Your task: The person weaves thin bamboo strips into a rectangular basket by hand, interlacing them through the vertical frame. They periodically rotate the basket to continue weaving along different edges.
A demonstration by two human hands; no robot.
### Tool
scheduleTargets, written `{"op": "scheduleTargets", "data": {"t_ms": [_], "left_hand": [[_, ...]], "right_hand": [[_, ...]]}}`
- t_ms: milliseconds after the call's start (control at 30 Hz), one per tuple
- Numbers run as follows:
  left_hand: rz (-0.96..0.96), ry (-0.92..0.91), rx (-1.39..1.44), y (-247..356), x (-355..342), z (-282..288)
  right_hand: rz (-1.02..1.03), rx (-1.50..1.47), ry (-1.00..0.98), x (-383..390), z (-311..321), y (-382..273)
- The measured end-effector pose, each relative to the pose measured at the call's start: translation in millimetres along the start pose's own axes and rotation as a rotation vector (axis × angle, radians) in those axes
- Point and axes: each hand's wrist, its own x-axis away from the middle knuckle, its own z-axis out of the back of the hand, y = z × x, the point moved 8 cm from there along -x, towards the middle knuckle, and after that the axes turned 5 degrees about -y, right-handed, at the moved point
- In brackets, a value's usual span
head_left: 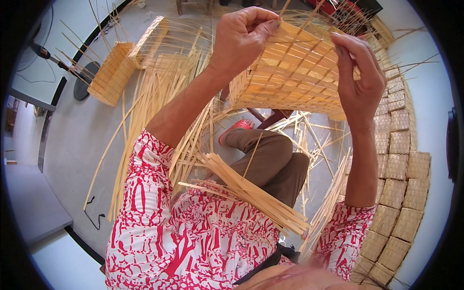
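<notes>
A woven bamboo basket (295, 77), pale yellow and box-shaped, is held up in front of me, tilted. Upright strip ends stick out past its far edge. My left hand (244, 41) is closed at the basket's upper left corner, thumb and forefinger pinching a bamboo strip there. At the basket's right side, my right hand (360, 72) has thumb and forefinger brought together near the rim. What lies between those fingertips is too small to make out. Across my lap rests a bundle of loose bamboo strips (256, 193).
Long bamboo strips (154, 106) are heaped on the floor to the left. Beyond them stand part-woven baskets (111, 72) with upright strip ends. Stacked woven baskets (396, 169) line the right wall. A standing fan (82, 79) is at the far left.
</notes>
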Motion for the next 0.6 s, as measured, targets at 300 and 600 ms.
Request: {"op": "scheduleTargets", "data": {"t_ms": [300,600], "left_hand": [[0.087,-0.095,0.169,-8.1,-0.9,-17.5],[0.114,-0.153,0.237,-6.0,-3.1,-24.3]], "right_hand": [[0.899,0.544,-0.25,-58.4,-59.2,-37.4],[1.12,0.535,-0.653,-56.6,-71.9,-27.7]]}}
